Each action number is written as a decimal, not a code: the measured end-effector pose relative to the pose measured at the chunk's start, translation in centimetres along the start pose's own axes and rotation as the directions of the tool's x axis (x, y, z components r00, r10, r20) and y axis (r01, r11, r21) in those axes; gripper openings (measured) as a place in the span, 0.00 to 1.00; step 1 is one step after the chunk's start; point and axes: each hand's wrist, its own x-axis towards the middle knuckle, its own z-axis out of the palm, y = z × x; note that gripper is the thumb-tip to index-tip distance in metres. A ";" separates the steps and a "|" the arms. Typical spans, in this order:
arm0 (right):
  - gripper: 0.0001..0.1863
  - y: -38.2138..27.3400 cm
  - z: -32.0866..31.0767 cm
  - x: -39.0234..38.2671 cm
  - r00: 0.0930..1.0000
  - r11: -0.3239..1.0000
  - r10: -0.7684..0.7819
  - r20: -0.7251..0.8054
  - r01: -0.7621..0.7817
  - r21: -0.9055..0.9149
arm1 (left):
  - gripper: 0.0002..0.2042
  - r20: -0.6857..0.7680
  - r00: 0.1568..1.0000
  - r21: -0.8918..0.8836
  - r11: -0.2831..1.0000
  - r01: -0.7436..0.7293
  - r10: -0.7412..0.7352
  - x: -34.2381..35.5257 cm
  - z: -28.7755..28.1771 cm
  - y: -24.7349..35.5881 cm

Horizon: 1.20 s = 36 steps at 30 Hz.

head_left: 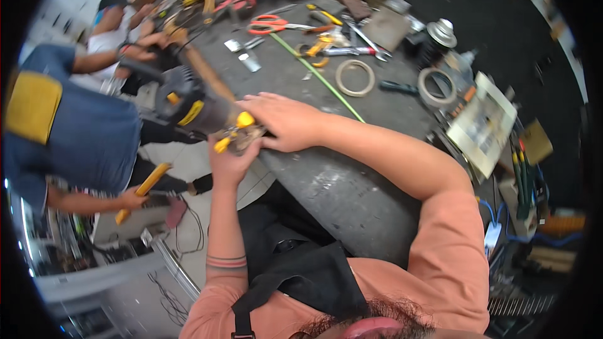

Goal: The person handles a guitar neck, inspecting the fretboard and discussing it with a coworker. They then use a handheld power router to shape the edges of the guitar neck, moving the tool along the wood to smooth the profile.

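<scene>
A grey and black power tool [182, 97] with yellow parts juts over the left edge of the dark workbench [326, 182]. My left hand [231, 160] grips its near end from below, beside two yellow knobs [244, 120] and a brownish metal part [248, 138]. From the right, my right hand [286, 120] reaches across and clasps the same end, its thumb close to my left hand. Some fingertips of both hands are hidden, and motion blurs the tool's details.
Scissors [269, 24], a green strip [320, 78], tape rolls [355, 78], wrenches [364, 50] and a spray can [438, 41] lie or stand on the bench. At left, a co-worker in a blue shirt [94, 119] holds a yellow-handled tool [144, 191]; another person [103, 41] stands beyond.
</scene>
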 end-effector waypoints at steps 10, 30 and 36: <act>0.49 -1.4 -1.0 0.6 0.997 0.999 0.023 0.071 -0.020 -0.041 | 0.37 -0.005 1.000 0.020 0.999 -0.028 0.028 0.0 -0.4 -0.6; 0.46 -1.5 -0.8 1.2 0.991 0.994 0.047 0.129 -0.033 -0.108 | 0.44 0.018 1.000 -0.018 0.999 0.026 -0.026 0.2 -1.1 1.0; 0.47 -1.7 -1.1 1.3 0.988 0.994 0.049 0.148 -0.034 -0.105 | 0.45 0.022 0.999 0.020 0.999 -0.028 0.028 0.6 -1.4 1.5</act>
